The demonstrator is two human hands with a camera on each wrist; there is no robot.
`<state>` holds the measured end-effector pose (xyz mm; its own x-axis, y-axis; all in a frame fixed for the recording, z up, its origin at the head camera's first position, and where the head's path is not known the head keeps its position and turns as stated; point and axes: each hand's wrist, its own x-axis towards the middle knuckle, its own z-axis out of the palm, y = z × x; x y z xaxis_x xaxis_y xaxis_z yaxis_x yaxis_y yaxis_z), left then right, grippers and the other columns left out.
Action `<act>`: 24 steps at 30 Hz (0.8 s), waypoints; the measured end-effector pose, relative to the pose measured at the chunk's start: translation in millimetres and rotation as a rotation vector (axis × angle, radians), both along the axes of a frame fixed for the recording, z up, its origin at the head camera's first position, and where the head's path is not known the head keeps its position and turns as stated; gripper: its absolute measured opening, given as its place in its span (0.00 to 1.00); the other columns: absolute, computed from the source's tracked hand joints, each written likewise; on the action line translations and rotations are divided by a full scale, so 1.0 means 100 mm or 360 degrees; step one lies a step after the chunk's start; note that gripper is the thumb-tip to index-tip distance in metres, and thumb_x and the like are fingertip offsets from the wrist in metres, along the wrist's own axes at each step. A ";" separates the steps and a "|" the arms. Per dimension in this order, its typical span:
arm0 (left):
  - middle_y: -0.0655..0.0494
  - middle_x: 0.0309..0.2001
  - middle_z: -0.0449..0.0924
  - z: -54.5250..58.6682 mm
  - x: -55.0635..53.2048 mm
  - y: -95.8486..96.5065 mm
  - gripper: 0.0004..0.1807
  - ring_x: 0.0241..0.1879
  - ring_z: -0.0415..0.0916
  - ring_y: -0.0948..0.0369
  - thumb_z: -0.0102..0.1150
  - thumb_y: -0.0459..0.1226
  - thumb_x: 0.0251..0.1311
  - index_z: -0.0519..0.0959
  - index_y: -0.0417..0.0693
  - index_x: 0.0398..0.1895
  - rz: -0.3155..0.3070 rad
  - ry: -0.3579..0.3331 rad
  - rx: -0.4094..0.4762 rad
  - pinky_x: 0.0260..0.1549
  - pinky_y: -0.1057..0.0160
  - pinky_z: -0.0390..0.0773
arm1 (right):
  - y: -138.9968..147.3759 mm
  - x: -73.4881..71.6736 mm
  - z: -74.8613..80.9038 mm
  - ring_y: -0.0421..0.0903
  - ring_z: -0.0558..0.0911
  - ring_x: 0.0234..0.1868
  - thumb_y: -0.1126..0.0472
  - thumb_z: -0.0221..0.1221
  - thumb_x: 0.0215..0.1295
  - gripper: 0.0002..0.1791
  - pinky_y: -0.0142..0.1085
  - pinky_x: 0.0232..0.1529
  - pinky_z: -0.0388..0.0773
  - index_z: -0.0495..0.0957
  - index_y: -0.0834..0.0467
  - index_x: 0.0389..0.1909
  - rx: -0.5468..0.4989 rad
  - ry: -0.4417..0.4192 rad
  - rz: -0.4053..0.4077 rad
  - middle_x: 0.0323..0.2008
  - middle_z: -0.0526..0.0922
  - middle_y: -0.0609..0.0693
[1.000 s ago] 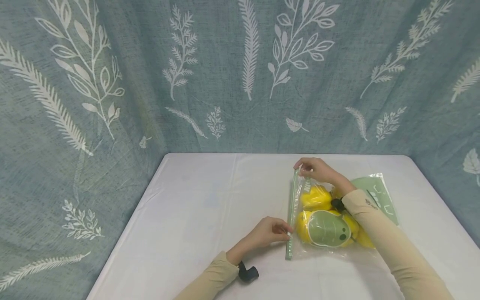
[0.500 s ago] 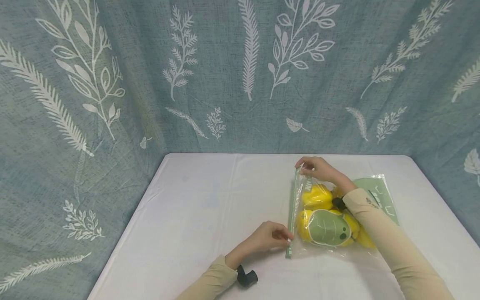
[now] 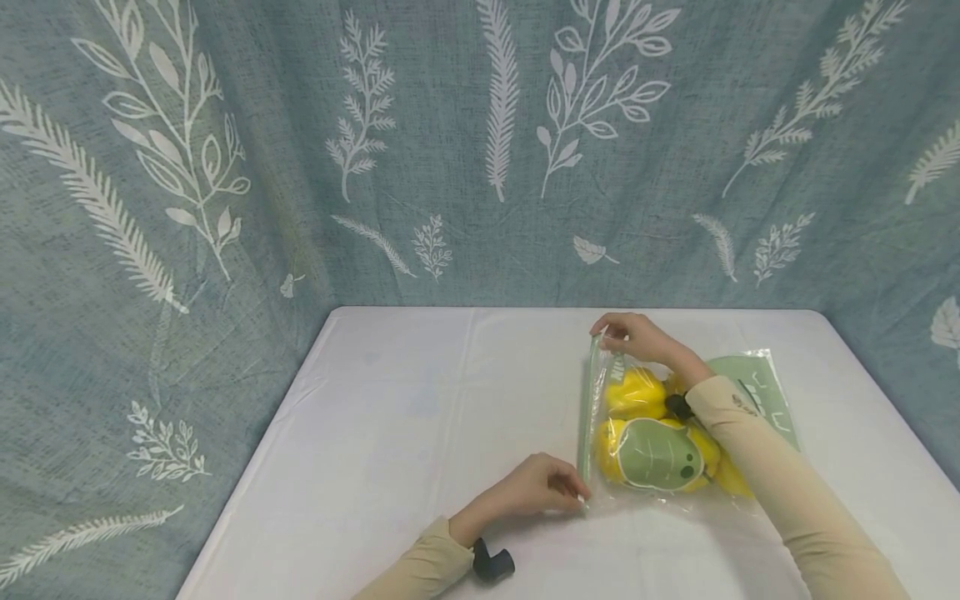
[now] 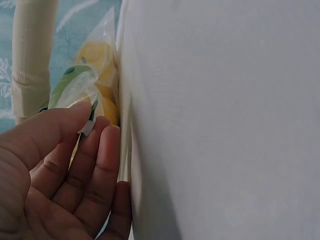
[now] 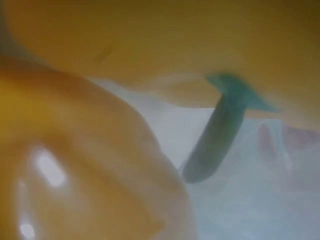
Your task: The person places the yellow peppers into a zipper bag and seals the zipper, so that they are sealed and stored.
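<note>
A clear zip bag [image 3: 660,454] with green print lies on the table's right half. Inside it are several yellow bell peppers [image 3: 636,394]; a green stem [image 5: 214,140] shows in the right wrist view. The green zip strip [image 3: 587,425] runs along the bag's left edge. At the near end of this strip, my left hand [image 3: 540,486] pinches a small whitish piece [image 4: 89,126], likely the slider, between thumb and fingers. My right hand [image 3: 636,337] grips the strip's far corner, its wrist above the peppers. The right wrist view shows no fingers clearly.
A white-covered table [image 3: 405,417] carries the bag, with bare surface to its left. Behind stands a blue-green curtain [image 3: 465,167] with white leaf patterns. A black wrist camera [image 3: 492,564] sits under the left wrist, close to the tabletop.
My left hand has slid along the zip strip toward the near end, down and slightly right in the head view. My right hand stays at the far corner, and the bag has barely shifted.
</note>
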<state>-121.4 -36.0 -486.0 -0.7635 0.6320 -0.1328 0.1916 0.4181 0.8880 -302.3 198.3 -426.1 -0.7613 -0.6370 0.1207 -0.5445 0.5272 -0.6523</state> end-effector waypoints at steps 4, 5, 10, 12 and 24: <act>0.57 0.27 0.82 0.00 0.00 0.01 0.06 0.24 0.72 0.74 0.66 0.30 0.49 0.83 0.44 0.32 -0.0047 0.0020 -0.0005 0.23 0.77 0.74 | -0.02 -0.01 0.00 0.45 0.78 0.35 0.65 0.55 0.65 0.11 0.39 0.40 0.78 0.76 0.61 0.47 -0.0005 0.0020 0.0018 0.33 0.80 0.51; 0.57 0.27 0.82 0.00 0.00 0.01 0.06 0.24 0.72 0.75 0.66 0.30 0.49 0.83 0.44 0.32 -0.0058 0.0029 -0.0004 0.22 0.76 0.74 | -0.02 -0.01 -0.01 0.44 0.78 0.35 0.65 0.55 0.65 0.11 0.39 0.40 0.78 0.76 0.62 0.47 -0.0003 0.0026 0.0024 0.34 0.79 0.51; 0.56 0.28 0.83 0.01 0.00 0.01 0.07 0.25 0.72 0.75 0.65 0.30 0.49 0.83 0.43 0.33 -0.0102 0.0045 -0.0005 0.22 0.76 0.74 | -0.06 0.01 0.01 0.45 0.78 0.35 0.66 0.55 0.65 0.12 0.41 0.41 0.78 0.76 0.63 0.48 0.0006 0.0017 0.0024 0.34 0.79 0.51; 0.54 0.29 0.83 0.02 -0.01 0.00 0.07 0.25 0.72 0.75 0.65 0.30 0.50 0.83 0.43 0.34 -0.0123 0.0041 -0.0007 0.23 0.76 0.74 | -0.08 0.03 0.03 0.46 0.78 0.35 0.66 0.55 0.64 0.12 0.42 0.42 0.78 0.75 0.62 0.48 0.0006 -0.0001 0.0021 0.34 0.79 0.52; 0.55 0.33 0.82 0.06 -0.13 -0.02 0.09 0.29 0.74 0.75 0.65 0.32 0.52 0.81 0.43 0.37 -0.0286 0.0105 -0.0045 0.33 0.76 0.77 | -0.08 0.06 0.05 0.48 0.79 0.38 0.64 0.57 0.63 0.14 0.43 0.43 0.78 0.74 0.60 0.50 0.0122 0.0023 0.0003 0.37 0.79 0.54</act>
<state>-134.7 -38.3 -479.9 -0.6465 0.7556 -0.1058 0.3231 0.3968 0.8592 -296.5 190.7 -421.3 -0.7589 -0.6460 0.0824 -0.5544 0.5745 -0.6021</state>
